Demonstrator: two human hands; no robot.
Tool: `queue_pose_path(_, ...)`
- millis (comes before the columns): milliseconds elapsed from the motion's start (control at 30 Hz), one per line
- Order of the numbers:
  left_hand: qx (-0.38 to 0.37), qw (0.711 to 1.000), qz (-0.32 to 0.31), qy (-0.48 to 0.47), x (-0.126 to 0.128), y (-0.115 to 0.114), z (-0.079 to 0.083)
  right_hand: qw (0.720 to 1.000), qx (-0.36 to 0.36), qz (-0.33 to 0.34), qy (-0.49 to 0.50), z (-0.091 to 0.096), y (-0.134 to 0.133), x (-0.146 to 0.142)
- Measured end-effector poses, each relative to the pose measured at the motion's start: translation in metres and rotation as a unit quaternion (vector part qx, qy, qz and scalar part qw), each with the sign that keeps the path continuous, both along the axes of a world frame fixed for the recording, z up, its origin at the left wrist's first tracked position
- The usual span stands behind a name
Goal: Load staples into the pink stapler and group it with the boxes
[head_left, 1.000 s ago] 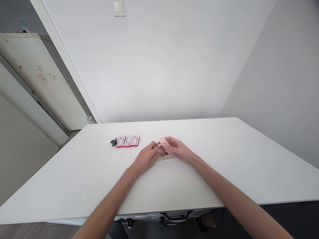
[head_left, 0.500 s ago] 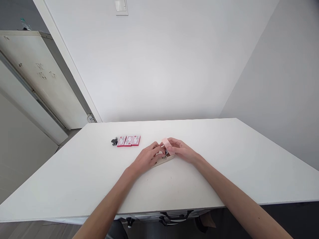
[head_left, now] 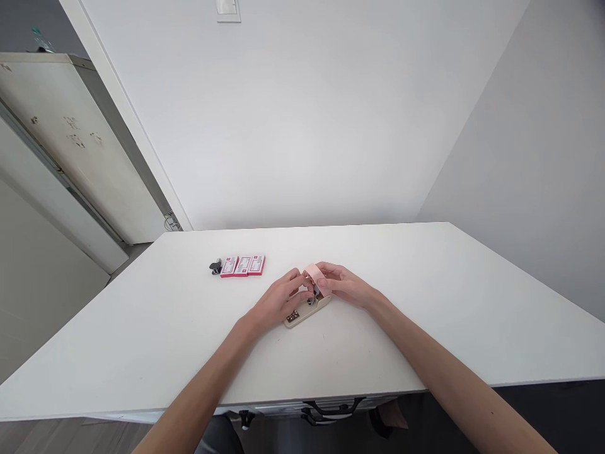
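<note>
A stapler (head_left: pixel 308 311) with a beige base and a raised pink top (head_left: pixel 317 272) lies slantwise on the white table between my hands. My right hand (head_left: pixel 347 287) grips the pink top from the right, fingers behind and thumb in front. My left hand (head_left: pixel 280 297) reaches in from the left, with thumb and forefinger pinched together at the opened inner part. What sits between those fingertips is too small to make out. Dark metal parts show just under them. A brown patterned patch (head_left: pixel 293 316) marks the left end of the base.
Farther back on the left, three small red-and-white boxes (head_left: pixel 242 265) lie side by side, a black staple remover (head_left: pixel 215 267) at their left end. A white wall (head_left: pixel 302 126) rises behind the table (head_left: pixel 401 315). Black handles (head_left: pixel 333 410) show below its front edge.
My left hand has shifted slightly, uncovering more of the stapler's base and the brown patch. The base's left end now points more toward me. My right hand keeps its grip.
</note>
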State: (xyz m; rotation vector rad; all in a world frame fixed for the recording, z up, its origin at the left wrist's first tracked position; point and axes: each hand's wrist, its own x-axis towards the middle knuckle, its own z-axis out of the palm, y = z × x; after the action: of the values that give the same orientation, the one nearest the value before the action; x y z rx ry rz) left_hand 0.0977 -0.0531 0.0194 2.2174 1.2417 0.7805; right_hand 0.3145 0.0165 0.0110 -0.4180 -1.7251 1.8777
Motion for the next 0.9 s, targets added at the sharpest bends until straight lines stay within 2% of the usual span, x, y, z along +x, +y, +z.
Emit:
queue_pose_path(167, 0.024, 0.995, 0.048, -0.081, -0.003, 0.006, 0.001, 1.0, -0.003, -0.012, 0.012, -0.002, 0.001, -0.001)
queue_pose_path(300, 0.003, 0.974, 0.111, -0.197, -0.007, 0.012, 0.001, 0.999, 0.004, -0.032, 0.008, -0.003, 0.002, -0.001)
queue_pose_path(433, -0.041, 0.922, 0.171, -0.344, -0.01, 0.016, 0.002, 0.997, 0.01, -0.081, -0.015, -0.005, 0.002, 0.0)
queue_pose_path(533, -0.087, 0.86, 0.169, -0.473, -0.013, 0.02, 0.002, 0.993, 0.017, -0.116, -0.023, -0.006, 0.002, 0.0)
queue_pose_path(633, -0.126, 0.809, 0.161, -0.551, -0.019, 0.023, 0.002, 0.988, 0.022, -0.146, -0.035, -0.006, 0.0, -0.002)
queue_pose_path(800, -0.132, 0.765, 0.14, -0.614, -0.025, 0.025, 0.005, 0.977, 0.052, -0.184, -0.094, -0.002, -0.006, -0.006)
queue_pose_path(900, -0.15, 0.758, 0.116, -0.624, -0.025, 0.024, 0.01, 0.967, 0.077, -0.205, -0.127, -0.002, -0.009, -0.008)
